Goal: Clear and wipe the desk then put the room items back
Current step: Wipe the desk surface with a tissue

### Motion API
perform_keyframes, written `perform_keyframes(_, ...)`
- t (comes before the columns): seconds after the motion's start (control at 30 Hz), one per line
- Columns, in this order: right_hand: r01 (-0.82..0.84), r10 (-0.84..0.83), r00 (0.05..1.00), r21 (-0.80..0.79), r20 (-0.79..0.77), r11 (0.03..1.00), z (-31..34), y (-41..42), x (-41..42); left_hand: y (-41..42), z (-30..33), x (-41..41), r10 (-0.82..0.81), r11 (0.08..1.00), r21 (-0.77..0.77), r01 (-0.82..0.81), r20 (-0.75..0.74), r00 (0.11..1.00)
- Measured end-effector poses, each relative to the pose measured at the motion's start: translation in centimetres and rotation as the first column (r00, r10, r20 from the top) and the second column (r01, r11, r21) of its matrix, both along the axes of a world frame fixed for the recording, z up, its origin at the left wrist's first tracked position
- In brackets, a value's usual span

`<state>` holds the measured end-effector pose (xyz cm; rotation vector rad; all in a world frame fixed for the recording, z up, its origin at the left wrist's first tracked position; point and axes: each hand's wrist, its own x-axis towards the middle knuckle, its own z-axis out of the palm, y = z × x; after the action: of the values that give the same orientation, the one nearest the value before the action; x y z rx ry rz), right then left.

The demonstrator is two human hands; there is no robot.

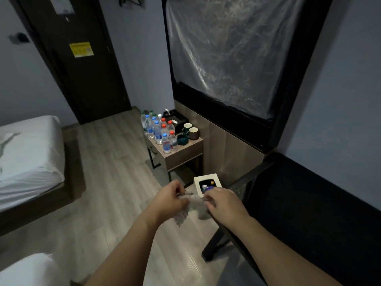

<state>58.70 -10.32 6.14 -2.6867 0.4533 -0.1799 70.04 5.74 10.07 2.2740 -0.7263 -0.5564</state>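
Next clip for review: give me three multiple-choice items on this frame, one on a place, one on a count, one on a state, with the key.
1. Where do the water bottles stand?
A. on the bed
B. on the small side table
C. on the floor

2. How many mugs stand beside the bottles?
A. two
B. four
C. none

3. What is happening to the grey cloth?
A. it lies flat on the dark desk
B. it hangs on the door
C. left hand and right hand both grip it

Key: B, bottles crowd the tabletop; A, two mugs side by side; C, fingers curl on both ends.
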Motion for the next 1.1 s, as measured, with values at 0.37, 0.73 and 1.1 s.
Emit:
perform_keyframes(0.37,0.118,-0.116,0.992,0.035,-0.045,0.992,-2.0,-4.0,19.5,-5.7,-2.6,20.7,-0.131,0.991,-0.046,0.125,-0.169,0.977)
perform_keyframes(0.73,0.535,-0.538,0.842,0.076,0.022,0.841,-0.3,-11.6,29.3,-20.0,-2.9,35.9,-0.536,0.844,0.087,0.529,0.181,0.825)
perform_keyframes(1.1,0.706,-0.736,0.676,0.254,0.038,0.661,-3.9,-25.4,30.5,-39.0,-6.4,39.2,-0.790,0.594,0.259,0.761,0.364,0.493)
